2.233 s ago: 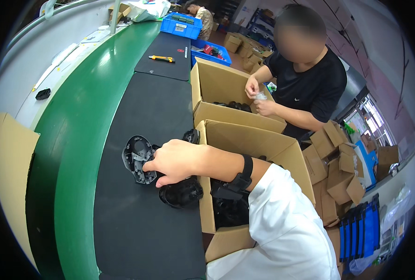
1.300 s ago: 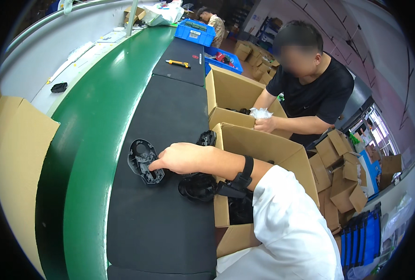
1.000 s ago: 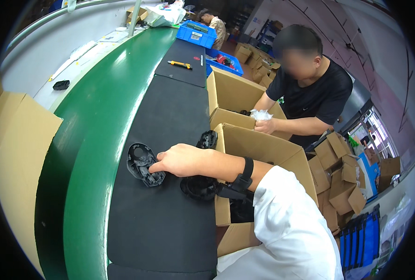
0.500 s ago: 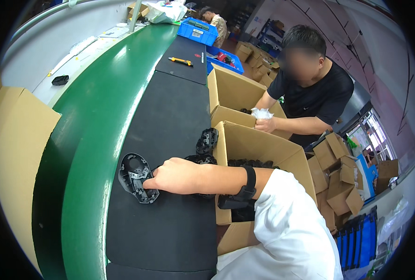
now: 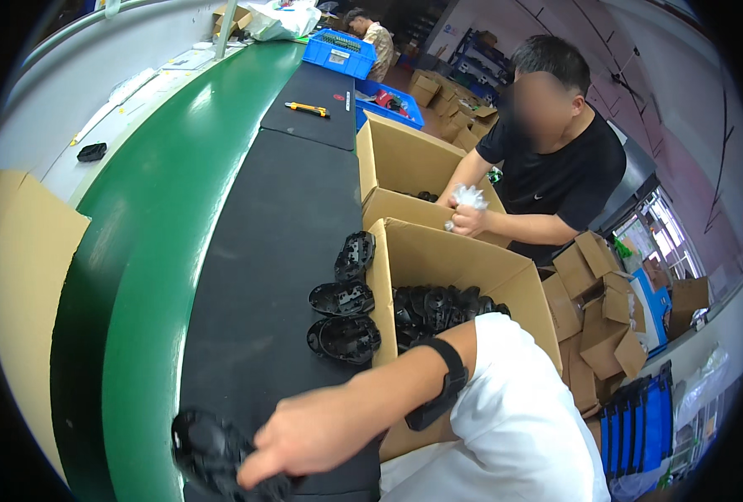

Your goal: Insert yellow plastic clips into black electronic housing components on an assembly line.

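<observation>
My right hand (image 5: 308,435) is at the near end of the black mat, its fingers closed on the edge of a black plastic housing shell (image 5: 208,448). Motion smears the shell, so its inside is hard to make out. On the mat, against the cardboard box, lie more black shells: one (image 5: 354,256) at the far end, one (image 5: 340,298) in the middle and one (image 5: 344,339) nearest me, their hollow sides showing ribs and posts. My left hand is out of view.
An open cardboard box (image 5: 463,251) holding many black parts (image 5: 438,308) stands right of the mat. Behind it, a person in black (image 5: 564,167) handles something white over another box (image 5: 400,159). A yellow cutter knife (image 5: 308,110) and a blue crate (image 5: 338,57) sit farther off.
My right hand has moved toward me along the mat, and the black shell has come with it. The shells beside the box now show fully. The view has shifted slightly.
</observation>
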{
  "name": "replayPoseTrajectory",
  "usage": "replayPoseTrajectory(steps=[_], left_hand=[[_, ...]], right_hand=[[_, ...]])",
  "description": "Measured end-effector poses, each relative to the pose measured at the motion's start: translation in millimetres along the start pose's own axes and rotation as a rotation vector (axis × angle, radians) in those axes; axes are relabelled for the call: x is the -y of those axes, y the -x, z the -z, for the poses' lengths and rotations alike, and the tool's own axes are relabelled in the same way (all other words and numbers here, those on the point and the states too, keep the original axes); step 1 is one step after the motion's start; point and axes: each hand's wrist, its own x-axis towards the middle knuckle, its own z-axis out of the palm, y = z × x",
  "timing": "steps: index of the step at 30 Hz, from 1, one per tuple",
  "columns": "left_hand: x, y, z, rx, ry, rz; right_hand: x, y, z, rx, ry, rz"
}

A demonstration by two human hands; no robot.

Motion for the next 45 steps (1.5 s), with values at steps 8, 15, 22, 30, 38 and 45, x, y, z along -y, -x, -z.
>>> replayPoseTrajectory(steps=[8,15,22,30,38,45], left_hand=[[-94.1,-52.3,-109.9,0.336,0.357,-0.159],[-93.4,-50.1,-113.4,0.284,0.343,-0.104],[-90.3,-40.5,-92.0,0.176,0.285,0.101],[-89.4,-14.4,-91.3,0.435,0.769,0.196],[-90.0,-33.9,-74.2,0.856,0.533,0.235],[-78.2,-47.7,-80.8,0.890,0.431,0.073]], right_hand=[[50.6,-11.1,-38.1,-0.079,-0.464,0.232],[55.0,-1.7,-45.4,-0.063,-0.620,0.232],[46.6,15.1,-20.1,-0.091,-0.544,0.030],[34.4,16.6,-30.9,0.312,-0.411,-0.033],[32.1,22.4,-26.1,0.353,-0.519,-0.172],[28.6,29.3,-44.2,0.051,-0.233,-0.200]])
